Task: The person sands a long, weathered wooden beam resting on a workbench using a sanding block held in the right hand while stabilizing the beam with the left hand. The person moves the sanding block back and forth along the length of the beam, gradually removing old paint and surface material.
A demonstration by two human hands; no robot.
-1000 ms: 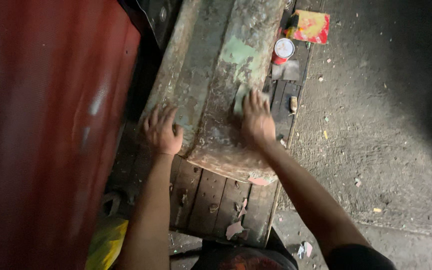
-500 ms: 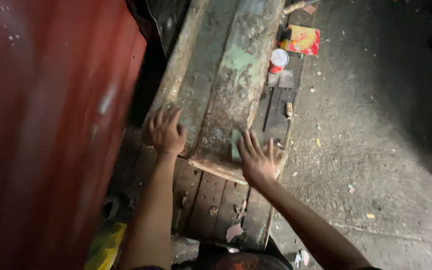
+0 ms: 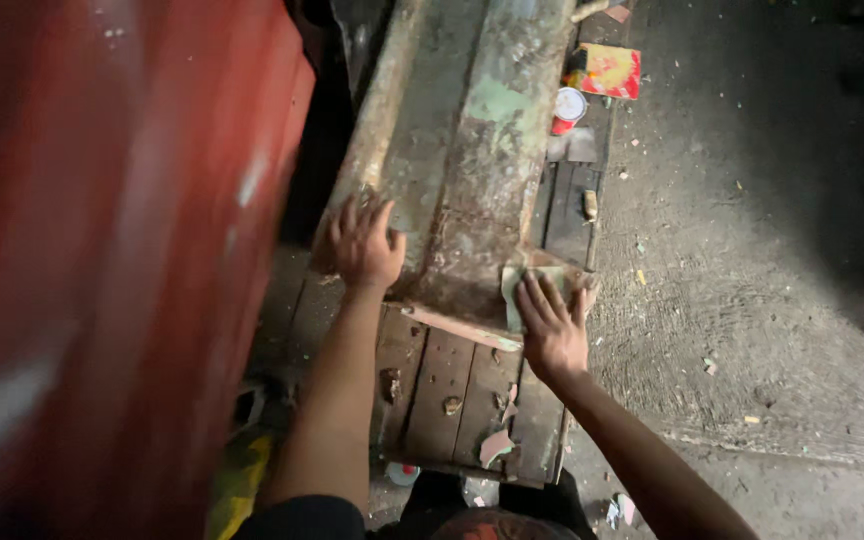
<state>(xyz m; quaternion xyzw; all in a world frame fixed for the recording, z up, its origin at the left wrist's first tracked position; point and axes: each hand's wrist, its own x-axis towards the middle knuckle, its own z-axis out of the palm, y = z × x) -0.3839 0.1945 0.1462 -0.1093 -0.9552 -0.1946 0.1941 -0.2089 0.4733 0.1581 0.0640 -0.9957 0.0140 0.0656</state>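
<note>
Sandpaper (image 3: 524, 290), a pale greenish sheet, was pressed under the right hand (image 3: 552, 330) at the near right corner of a long, worn metal beam (image 3: 487, 170), with the fingers laid flat and slightly spread over the sheet. The left hand (image 3: 364, 245) was set on the beam's near left edge, its fingers spread and curled over the surface; nothing was pinched by it. The beam was laid lengthwise on a dark wooden pallet (image 3: 442, 390), whose slats were strewn with flakes of old paint (image 3: 495, 447). A large red panel (image 3: 102, 250) was seen just beside the beam on the left. Near the far end of the beam, a small round tin (image 3: 569, 105) and a red and yellow packet (image 3: 609, 72) were seen at the edge of the dusty concrete floor (image 3: 752, 280).
</note>
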